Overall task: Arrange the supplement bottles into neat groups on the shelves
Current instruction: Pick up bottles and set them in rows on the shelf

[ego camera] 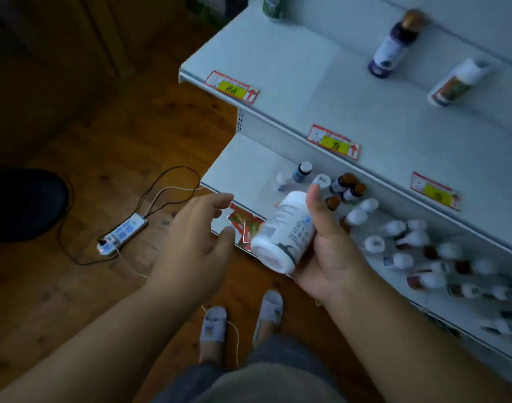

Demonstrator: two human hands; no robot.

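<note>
Below me, wooden floor (127, 146), dim light; a white power strip (121, 234) with a lit red indicator lies there, cables looped around it. To my right, a white metal shelving unit: upper shelf (321, 82) nearly bare, carrying one dark purple bottle with a gold cap (393, 45) and one white bottle (457, 82), well apart. Lower shelf (243, 167) holds a crowd of small bottles (409, 242), white caps and brown glass, some upright, some blurred beyond telling. Price tags (334, 142) on the shelf edges: red border, yellow panel, red arrow; handwritten figures not legible. My right hand (327, 248) is wrapped around a large white bottle (286, 231), tilted, base toward me, in front of the lower shelf edge; label print too blurred to read. My left hand (193, 242) is empty, fingers spread, just beside the bottle, not touching.
</note>
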